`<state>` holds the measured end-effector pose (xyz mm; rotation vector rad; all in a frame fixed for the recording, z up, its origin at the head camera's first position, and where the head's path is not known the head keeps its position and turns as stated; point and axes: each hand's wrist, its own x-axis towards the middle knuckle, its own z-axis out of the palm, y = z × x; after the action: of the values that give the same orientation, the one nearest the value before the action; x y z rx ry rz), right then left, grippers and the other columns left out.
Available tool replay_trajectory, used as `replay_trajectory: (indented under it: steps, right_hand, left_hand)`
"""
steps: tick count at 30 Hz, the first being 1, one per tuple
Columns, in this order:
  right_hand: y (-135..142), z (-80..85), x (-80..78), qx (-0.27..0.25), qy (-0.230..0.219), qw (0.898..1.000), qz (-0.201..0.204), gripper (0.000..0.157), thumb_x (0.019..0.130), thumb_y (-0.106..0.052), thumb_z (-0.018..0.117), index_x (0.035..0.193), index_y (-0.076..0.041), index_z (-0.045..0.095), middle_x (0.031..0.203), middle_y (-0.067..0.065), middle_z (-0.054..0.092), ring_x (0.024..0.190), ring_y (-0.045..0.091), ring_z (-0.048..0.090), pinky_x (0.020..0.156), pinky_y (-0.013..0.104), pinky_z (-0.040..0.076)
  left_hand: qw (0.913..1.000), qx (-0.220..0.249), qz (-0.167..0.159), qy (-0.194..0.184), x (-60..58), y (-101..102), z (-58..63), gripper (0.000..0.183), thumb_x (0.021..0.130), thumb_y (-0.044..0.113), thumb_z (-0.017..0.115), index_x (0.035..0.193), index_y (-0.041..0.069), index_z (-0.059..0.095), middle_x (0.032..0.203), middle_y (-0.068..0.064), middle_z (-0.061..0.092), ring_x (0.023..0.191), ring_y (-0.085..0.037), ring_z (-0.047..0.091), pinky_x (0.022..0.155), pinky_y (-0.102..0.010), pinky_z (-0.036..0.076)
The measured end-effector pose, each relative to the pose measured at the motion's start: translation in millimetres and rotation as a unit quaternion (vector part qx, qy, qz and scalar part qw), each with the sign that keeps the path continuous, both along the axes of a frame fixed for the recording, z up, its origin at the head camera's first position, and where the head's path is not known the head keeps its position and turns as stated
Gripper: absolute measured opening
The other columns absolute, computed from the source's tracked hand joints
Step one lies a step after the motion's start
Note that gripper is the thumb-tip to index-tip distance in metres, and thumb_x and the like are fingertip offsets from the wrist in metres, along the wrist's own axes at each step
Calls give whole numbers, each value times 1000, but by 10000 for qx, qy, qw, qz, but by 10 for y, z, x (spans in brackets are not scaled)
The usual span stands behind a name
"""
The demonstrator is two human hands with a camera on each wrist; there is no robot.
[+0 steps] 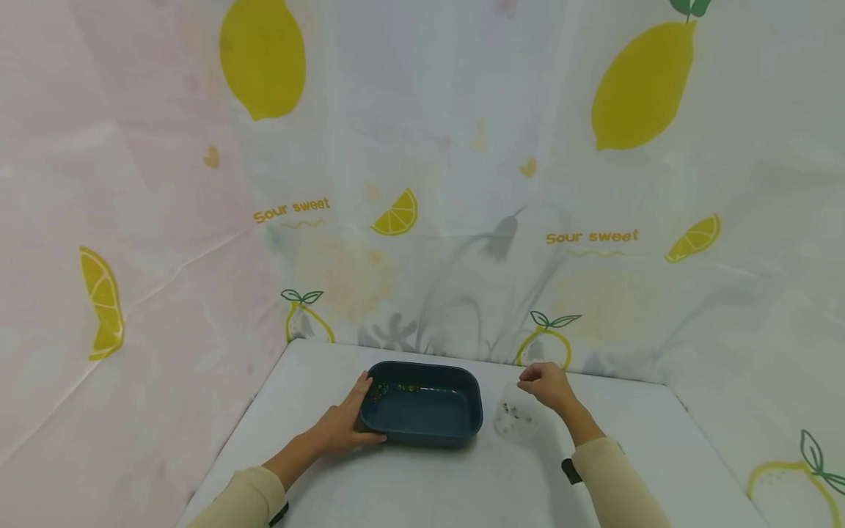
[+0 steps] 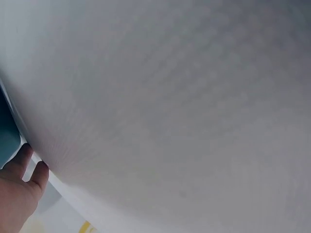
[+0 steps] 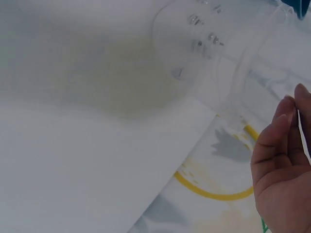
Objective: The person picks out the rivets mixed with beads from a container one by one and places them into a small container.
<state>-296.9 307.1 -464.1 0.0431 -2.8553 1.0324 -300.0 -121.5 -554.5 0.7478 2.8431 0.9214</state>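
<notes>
A dark blue rectangular basin (image 1: 422,424) sits on the white table, with small shiny coloured pieces (image 1: 396,388), glass-like, gathered at its back left. My left hand (image 1: 339,425) rests against the basin's left end, fingers along the rim and thumb by the front wall. Right of the basin stands a clear plastic cup (image 1: 507,429). Small metal pieces (image 3: 197,20) like screws with nuts lie inside it. Just above the cup's mouth is my right hand (image 1: 548,385), its fingers bent and fingertips close to the thumb. No object shows between them in the right wrist view.
The white tabletop (image 1: 422,488) ends at a lemon-printed cloth (image 1: 449,293) behind it and at the sides. In the right wrist view, a corner of the basin (image 3: 302,6) shows near the cup.
</notes>
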Motion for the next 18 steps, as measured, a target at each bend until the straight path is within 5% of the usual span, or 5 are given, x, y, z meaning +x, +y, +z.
replay_trajectory:
  steps: [18]
  right_hand:
    - [8, -175, 35, 13, -164, 9998, -137, 7, 86, -8, 73, 86, -1, 71, 77, 5, 72, 65, 13, 64, 61, 31, 51]
  left_hand:
    - [10000, -22, -30, 42, -8, 5, 3, 119, 77, 64, 74, 159, 7, 10, 167, -13, 7, 123, -34, 57, 97, -63, 42]
